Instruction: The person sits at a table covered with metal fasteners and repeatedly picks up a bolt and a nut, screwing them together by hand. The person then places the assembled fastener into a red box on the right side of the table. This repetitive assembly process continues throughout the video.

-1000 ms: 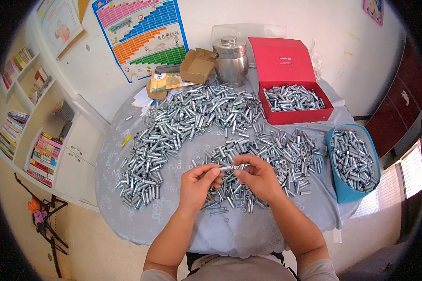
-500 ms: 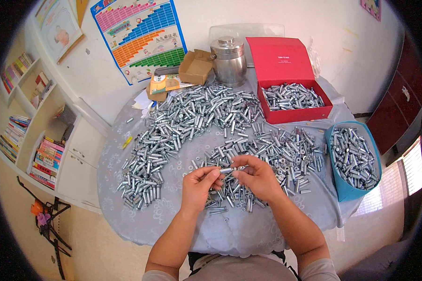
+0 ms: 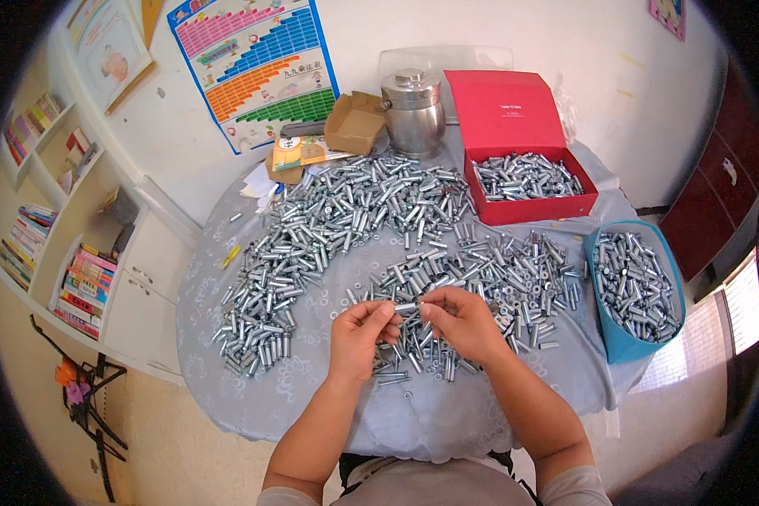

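Note:
Over the near side of the round table, a silver metal expansion bolt (image 3: 406,309) lies level between my hands. My left hand (image 3: 361,337) pinches its left end between thumb and forefinger, the other fingers curled beneath. My right hand (image 3: 464,325) is closed at the right end, thumb and forefinger together; any small part between them is hidden. Beneath and beyond the hands spreads a heap of bolts with loose washers (image 3: 514,282). A larger heap of similar bolts (image 3: 312,232) curves along the table's far and left sides.
An open red box (image 3: 535,209) full of bolts stands at the far right, and a blue bin (image 3: 641,337) of bolts at the right edge. Behind are a steel pot (image 3: 415,118), a small cardboard box (image 3: 352,126) and booklets. A yellow object (image 3: 230,256) lies at left.
My right thumb and fingers have drawn together at the bolt's right end and lowered slightly. The left hand keeps its pinch. The view has shifted very slightly.

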{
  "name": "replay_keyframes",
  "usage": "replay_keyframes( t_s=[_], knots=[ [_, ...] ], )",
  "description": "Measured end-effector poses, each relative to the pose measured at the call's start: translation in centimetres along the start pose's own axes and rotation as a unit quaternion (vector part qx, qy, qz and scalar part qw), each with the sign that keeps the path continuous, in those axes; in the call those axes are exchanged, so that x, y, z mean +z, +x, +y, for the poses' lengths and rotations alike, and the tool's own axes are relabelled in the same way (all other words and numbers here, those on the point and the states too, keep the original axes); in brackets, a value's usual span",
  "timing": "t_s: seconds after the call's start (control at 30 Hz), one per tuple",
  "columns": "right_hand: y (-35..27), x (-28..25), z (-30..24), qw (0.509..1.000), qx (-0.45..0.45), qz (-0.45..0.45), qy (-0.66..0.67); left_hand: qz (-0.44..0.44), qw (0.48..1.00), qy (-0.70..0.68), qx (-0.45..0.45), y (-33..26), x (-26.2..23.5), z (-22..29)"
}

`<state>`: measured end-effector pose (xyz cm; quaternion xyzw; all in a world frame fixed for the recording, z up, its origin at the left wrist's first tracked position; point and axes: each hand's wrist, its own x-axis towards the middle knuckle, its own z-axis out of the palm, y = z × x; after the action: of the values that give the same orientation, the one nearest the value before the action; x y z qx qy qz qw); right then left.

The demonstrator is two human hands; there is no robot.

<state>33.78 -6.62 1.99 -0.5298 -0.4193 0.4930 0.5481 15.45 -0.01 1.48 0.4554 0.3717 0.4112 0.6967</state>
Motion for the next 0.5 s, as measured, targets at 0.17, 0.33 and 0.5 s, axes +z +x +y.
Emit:
replay_keyframes(
  t_s=[0.17, 0.33, 0.5],
  knots=[
    [0.2, -0.3, 1.3, 0.973, -0.163, 0.079, -0.142, 0.029, 0.999, -0.019, -0.023, 0.6, -0.6, -0.2],
    [-0.2, 0.5, 0.2, 0.926, -0.232, 0.16, -0.25, 0.029, 0.999, -0.024, -0.018, 0.6, -0.6, -0.5],
    [-0.1, 0.7, 1.3, 0.912, -0.247, 0.073, -0.32, 0.008, 0.999, -0.052, -0.013, 0.9, -0.3, -1.2]
  ],
)
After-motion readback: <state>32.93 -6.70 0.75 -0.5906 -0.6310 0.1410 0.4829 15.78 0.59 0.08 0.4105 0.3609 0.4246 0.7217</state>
